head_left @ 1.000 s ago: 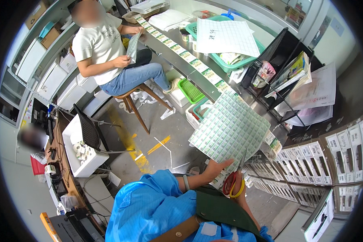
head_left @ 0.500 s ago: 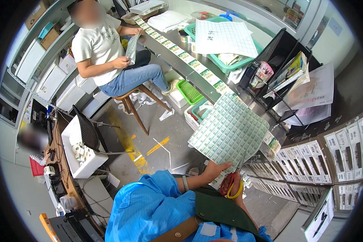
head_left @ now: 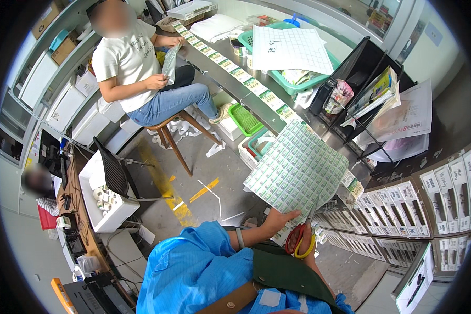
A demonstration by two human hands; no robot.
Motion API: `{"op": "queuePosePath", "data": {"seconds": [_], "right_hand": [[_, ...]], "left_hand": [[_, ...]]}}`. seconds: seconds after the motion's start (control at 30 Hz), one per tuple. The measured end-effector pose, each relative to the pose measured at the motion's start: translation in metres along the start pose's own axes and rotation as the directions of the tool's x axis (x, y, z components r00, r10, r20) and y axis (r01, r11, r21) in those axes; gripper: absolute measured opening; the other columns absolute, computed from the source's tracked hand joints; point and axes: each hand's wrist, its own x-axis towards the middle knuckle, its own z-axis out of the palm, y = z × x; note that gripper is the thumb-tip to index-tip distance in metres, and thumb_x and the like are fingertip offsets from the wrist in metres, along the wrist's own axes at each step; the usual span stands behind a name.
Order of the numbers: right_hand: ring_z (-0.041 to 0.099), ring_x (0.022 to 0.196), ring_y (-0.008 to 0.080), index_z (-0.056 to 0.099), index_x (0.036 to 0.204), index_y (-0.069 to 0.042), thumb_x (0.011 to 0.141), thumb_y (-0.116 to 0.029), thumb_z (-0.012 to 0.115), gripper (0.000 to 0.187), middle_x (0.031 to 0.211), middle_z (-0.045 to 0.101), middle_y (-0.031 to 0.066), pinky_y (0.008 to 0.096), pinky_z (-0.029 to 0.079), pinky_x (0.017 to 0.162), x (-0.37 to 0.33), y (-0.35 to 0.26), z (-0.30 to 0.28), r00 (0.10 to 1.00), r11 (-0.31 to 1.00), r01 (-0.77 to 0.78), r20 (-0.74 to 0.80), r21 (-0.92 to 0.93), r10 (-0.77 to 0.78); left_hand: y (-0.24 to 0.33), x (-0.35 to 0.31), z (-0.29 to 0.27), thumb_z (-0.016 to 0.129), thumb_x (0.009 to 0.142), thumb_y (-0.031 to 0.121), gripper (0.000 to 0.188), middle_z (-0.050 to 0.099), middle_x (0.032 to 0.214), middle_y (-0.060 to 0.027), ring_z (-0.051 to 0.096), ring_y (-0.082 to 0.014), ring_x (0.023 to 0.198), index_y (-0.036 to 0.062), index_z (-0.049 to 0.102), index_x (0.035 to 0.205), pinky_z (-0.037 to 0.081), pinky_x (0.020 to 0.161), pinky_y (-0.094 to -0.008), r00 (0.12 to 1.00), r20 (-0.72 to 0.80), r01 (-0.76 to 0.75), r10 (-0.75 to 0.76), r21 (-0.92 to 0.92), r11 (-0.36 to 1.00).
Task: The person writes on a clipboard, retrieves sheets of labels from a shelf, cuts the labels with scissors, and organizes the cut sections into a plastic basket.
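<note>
My left hand [head_left: 278,221] is closed on the lower edge of a large sheet of small green-and-white labels [head_left: 301,167], with its thumb lying on top. The sheet is held out before me, bowed slightly, its far part over the metal table's near end. My right hand [head_left: 307,245] grips scissors [head_left: 300,236] with red and yellow handles. Their blades point away from me, at the sheet's near right edge; whether they are cutting into the paper I cannot tell. Beyond the sheet, a row of green-and-white printed cards [head_left: 246,78] runs along the table.
A seated person [head_left: 136,73] at the far left holds another sheet. On the metal table [head_left: 222,83] stand a green basket [head_left: 290,86] with papers and a black rack [head_left: 361,99]. White boxes [head_left: 397,206] line the right side. A stool [head_left: 180,131] and white bin [head_left: 107,204] stand leftward.
</note>
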Motion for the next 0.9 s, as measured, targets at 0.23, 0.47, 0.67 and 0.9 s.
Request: {"op": "queuePosePath", "data": {"seconds": [0.23,0.47,0.67,0.9], "right_hand": [[0.04,0.037,0.0141,0.045,0.07,-0.009,0.089,-0.055,0.043,0.05,0.046,0.04,0.0027,0.0254,0.033,0.036,0.0,0.0,0.001,1.0,1.0,-0.006,-0.009,-0.023,0.006],[0.042,0.037,0.0135,0.046,0.063,-0.01,0.094,-0.045,0.04,0.047,0.045,0.042,0.0036,0.0257,0.03,0.035,-0.003,-0.003,-0.003,0.995,0.977,0.032,-0.086,-0.211,-0.052],[0.043,0.037,0.0136,0.045,0.055,-0.008,0.093,-0.046,0.042,0.053,0.043,0.042,0.0024,0.0278,0.032,0.037,0.001,-0.019,-0.019,0.998,0.86,-0.035,0.028,-0.509,0.057],[0.044,0.041,0.0094,0.048,0.065,-0.007,0.088,-0.05,0.052,0.049,0.051,0.045,-0.0002,0.0248,0.034,0.04,-0.009,-0.039,-0.025,0.99,0.828,-0.125,-0.014,-0.547,0.14]], "left_hand": [[0.001,0.0,-0.002,0.066,0.079,0.004,0.045,0.057,0.117,-0.0127,0.055,-0.0212,0.107,-0.0009,0.048,0.121,0.044,0.091,-0.0329,0.999,-0.025,0.023,-0.024,-0.041,0.999],[0.007,0.002,-0.01,0.069,0.076,0.005,0.046,0.059,0.111,-0.0096,0.056,-0.0187,0.101,-0.0006,0.051,0.118,0.046,0.086,-0.0311,0.99,-0.141,0.035,-0.018,0.117,0.992],[0.019,0.0,-0.032,0.07,0.074,0.001,0.037,0.062,0.1,-0.0084,0.059,-0.0174,0.089,-0.002,0.057,0.108,0.047,0.081,-0.0301,0.992,-0.126,-0.001,0.018,0.131,0.991],[0.04,0.0,-0.032,0.065,0.075,-0.007,0.042,0.059,0.108,-0.009,0.057,-0.0174,0.097,-0.0024,0.053,0.115,0.045,0.085,-0.0306,0.998,-0.028,-0.047,0.048,0.028,0.998]]}}
